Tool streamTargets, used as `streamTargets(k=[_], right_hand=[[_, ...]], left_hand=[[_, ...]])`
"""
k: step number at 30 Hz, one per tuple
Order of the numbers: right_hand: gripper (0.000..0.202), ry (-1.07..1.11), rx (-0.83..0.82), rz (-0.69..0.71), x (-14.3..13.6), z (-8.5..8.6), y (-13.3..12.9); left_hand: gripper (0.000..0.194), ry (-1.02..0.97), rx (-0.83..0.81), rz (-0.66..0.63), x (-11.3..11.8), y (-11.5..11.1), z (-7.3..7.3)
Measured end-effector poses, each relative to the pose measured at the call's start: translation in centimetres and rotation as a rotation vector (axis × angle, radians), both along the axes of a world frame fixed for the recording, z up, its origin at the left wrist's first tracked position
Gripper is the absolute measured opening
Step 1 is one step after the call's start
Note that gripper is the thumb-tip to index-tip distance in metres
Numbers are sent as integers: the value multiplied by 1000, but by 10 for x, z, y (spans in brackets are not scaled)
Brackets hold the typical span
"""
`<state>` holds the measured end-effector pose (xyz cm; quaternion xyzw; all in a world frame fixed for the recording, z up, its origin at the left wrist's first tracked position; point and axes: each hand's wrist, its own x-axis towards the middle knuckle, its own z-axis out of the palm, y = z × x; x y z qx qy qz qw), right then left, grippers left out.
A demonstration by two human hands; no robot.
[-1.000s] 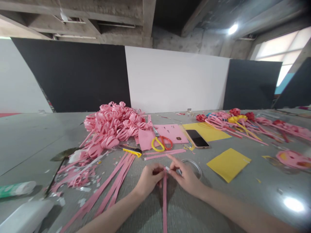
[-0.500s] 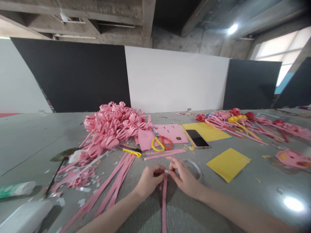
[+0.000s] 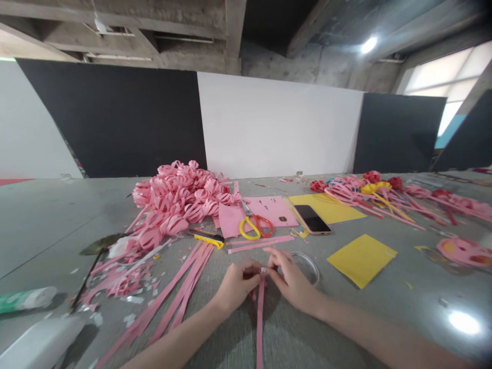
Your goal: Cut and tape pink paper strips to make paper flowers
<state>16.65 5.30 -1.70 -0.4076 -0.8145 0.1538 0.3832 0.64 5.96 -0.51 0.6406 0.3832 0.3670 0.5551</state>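
Observation:
A long pink paper strip (image 3: 260, 318) hangs down toward the bottom edge, its whitish upper end pinched between both hands. My left hand (image 3: 240, 284) is closed on that end with thumb and fingers. My right hand (image 3: 286, 277) pinches the same end from the other side, its index finger raised and bent. A clear tape roll (image 3: 313, 267) lies partly behind my right hand. More pink strips (image 3: 188, 287) fan out left of my left hand, below a yellow and black cutter (image 3: 208, 239). Scissors (image 3: 255, 227) with yellow and red handles rest on a pink sheet (image 3: 226, 220).
A heap of curled pink paper flowers (image 3: 184, 195) is at the back left. To the right are a phone (image 3: 312, 220), a yellow sheet (image 3: 361, 260) and more paper flowers (image 3: 346, 184). A green and white tube (image 3: 28, 300) and a white box (image 3: 42, 343) lie at the left.

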Motion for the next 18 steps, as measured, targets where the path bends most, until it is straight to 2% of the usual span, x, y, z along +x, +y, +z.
streamTargets(k=[13, 16, 18], right_hand=[[38, -8, -3, -15, 0, -1, 1], [39, -17, 16, -19, 0, -2, 0], [39, -29, 35, -10, 0, -2, -1]], left_hand=[[19, 37, -1, -24, 1, -2, -1], [19, 84, 77, 7, 1, -3, -2], [19, 149, 171, 72, 0, -3, -2]])
